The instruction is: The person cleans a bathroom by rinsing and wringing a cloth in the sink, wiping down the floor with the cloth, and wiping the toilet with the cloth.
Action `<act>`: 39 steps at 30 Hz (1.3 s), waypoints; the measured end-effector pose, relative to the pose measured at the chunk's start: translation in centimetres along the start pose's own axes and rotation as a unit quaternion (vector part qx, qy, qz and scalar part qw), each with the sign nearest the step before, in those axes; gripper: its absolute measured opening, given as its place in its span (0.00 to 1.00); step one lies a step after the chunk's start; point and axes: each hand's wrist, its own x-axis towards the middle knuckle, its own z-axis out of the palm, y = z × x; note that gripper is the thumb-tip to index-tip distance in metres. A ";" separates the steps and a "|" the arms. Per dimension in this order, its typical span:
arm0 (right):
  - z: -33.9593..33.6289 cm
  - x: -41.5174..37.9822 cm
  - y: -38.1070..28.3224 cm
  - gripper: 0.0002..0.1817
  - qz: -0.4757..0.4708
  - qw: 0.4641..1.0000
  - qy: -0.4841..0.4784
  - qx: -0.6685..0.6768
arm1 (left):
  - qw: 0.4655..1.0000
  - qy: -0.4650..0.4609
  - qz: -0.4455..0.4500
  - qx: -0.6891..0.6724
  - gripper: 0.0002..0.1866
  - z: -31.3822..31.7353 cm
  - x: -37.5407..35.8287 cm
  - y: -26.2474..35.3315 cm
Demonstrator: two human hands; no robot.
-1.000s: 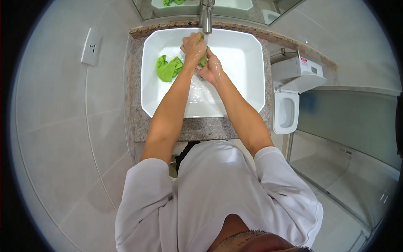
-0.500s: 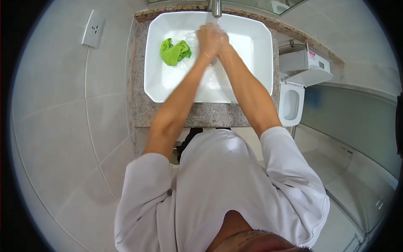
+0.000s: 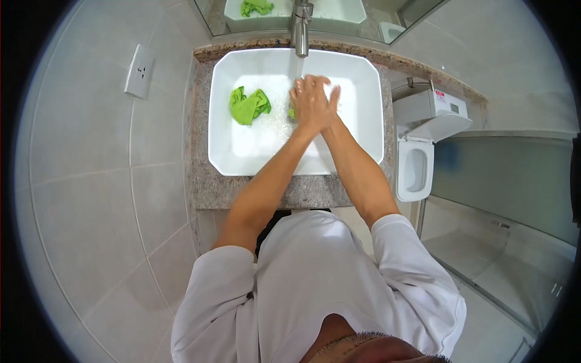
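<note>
My left hand point(image 3: 311, 107) lies over my right hand point(image 3: 330, 118) beneath the faucet point(image 3: 301, 30), from which water runs. The left fingers are spread and wet, with no object visible between them. Much of my right hand is covered by the left; the fingertips that show beyond it look stretched out. A crumpled green cloth point(image 3: 249, 107) rests on the left side of the white basin point(image 3: 219, 142), apart from both hands. A small green patch point(image 3: 292, 113) shows just left of my left hand; what it is cannot be made out.
A granite counter point(image 3: 254, 196) surrounds the basin, with a mirror point(image 3: 339, 21) behind it. To the right stand a toilet point(image 3: 414, 169) and a frosted glass panel point(image 3: 508, 175). A wall socket point(image 3: 140, 71) is on the left.
The view has tilted up, showing more faucet and mirror. My hands were bunched together and blurred; now the left is spread over the right. The green cloth remains on the basin's left side.
</note>
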 end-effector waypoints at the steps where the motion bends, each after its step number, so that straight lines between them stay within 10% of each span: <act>1: 0.8 0.7 -0.1 0.14 0.107 0.947 0.070 0.296 | 0.997 0.051 0.019 0.053 0.21 -0.1 0.0 0.3; 2: 1.1 1.6 -0.6 0.13 0.202 0.793 0.128 0.560 | 0.997 0.054 0.020 0.054 0.21 0.5 1.2 -1.2; 5: 1.1 3.5 -4.7 0.17 0.268 0.810 0.278 0.441 | 0.981 -0.008 -0.192 0.001 0.23 1.2 3.7 -6.0; 8: -0.7 5.3 -2.7 0.24 0.248 0.814 0.299 0.431 | 0.991 -0.015 -0.056 -0.124 0.20 2.3 2.1 -5.7; 13: 2.3 4.8 -9.4 0.31 0.372 0.793 0.360 0.321 | 0.907 -0.021 -0.285 -0.309 0.20 0.7 3.7 -5.8; 16: 1.6 3.3 -5.2 0.32 0.341 0.785 0.257 0.448 | 0.911 0.003 -0.142 -0.386 0.15 1.6 2.9 -7.1; 17: 1.7 3.5 -4.6 0.32 0.299 0.807 0.240 0.449 | 0.986 0.038 -0.035 -0.161 0.14 1.5 2.2 -6.7; 19: 2.5 3.7 -6.7 0.31 0.299 0.812 0.228 0.446 | 0.973 0.155 0.111 0.131 0.15 1.5 2.1 -5.9; 20: 2.4 4.0 -5.7 0.31 0.305 0.806 0.233 0.450 | 0.974 0.146 0.106 0.133 0.15 1.4 3.0 -6.3; 22: 2.0 4.7 -2.9 0.32 0.289 0.788 0.260 0.478 | 0.925 -0.009 -0.223 -0.308 0.13 1.0 4.2 -7.5; 24: 2.6 5.0 -5.2 0.26 0.294 0.754 0.297 0.507 | 0.899 -0.029 -0.227 -0.374 0.14 0.7 3.2 -6.6; 27: 2.3 4.5 -4.3 0.15 0.330 0.763 0.280 0.480 | 0.974 -0.018 -0.057 -0.221 0.14 1.1 3.1 -7.5; 29: 0.6 3.9 2.4 0.26 0.149 0.761 0.144 0.614 | 0.992 -0.008 0.058 -0.111 0.14 1.3 3.3 -8.3; 33: 1.7 5.7 -1.1 0.31 0.283 0.717 0.149 0.620 | 0.998 -0.055 -0.045 0.003 0.14 1.7 4.8 -10.5; 35: 3.6 5.8 -8.2 0.30 0.280 0.732 0.287 0.551 | 0.977 0.034 0.114 0.177 0.14 1.2 5.0 -10.3; 39: -1.0 6.1 0.2 0.25 0.255 0.755 0.267 0.542 | 0.990 0.031 0.136 0.028 0.14 -0.2 2.7 -11.5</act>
